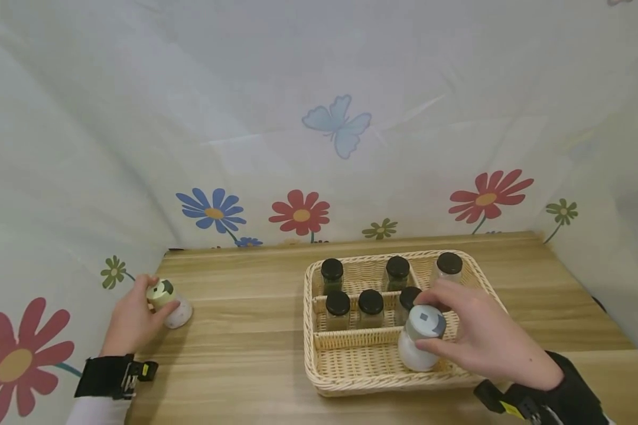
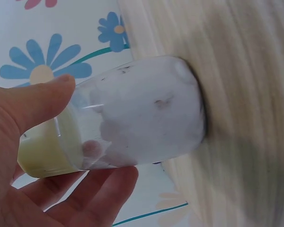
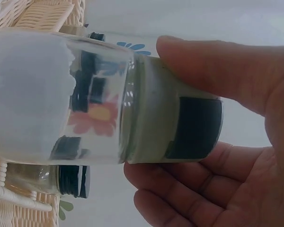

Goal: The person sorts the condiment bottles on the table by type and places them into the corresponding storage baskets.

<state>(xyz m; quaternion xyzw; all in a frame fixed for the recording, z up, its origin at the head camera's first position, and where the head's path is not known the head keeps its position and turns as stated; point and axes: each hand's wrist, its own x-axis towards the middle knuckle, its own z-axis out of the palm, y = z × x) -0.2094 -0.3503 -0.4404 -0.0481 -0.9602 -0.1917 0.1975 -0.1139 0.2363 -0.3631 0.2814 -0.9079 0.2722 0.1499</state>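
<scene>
At the left of the table, my left hand [image 1: 133, 321] holds a clear glass seasoning jar [image 1: 179, 315] by its yellow-green lid [image 2: 49, 146], thumb on one side and fingers on the other. White contents fill much of it, and its base meets the wood. My right hand [image 1: 486, 333] grips a second glass seasoning jar [image 1: 416, 356] by its pale grey-green lid [image 3: 156, 113], which has a dark patch. White powder fills its lower part. It is upright at the front compartment of the wicker basket [image 1: 309, 348]; whether its base touches the basket floor I cannot tell.
Several black-lidded glass jars [image 1: 371, 309] stand in the basket's back and middle compartments, close behind my right hand. The wooden table [image 1: 239, 330] stretches between the left jar and the basket. A flower-printed cloth [image 1: 255, 147] hangs behind and at both sides.
</scene>
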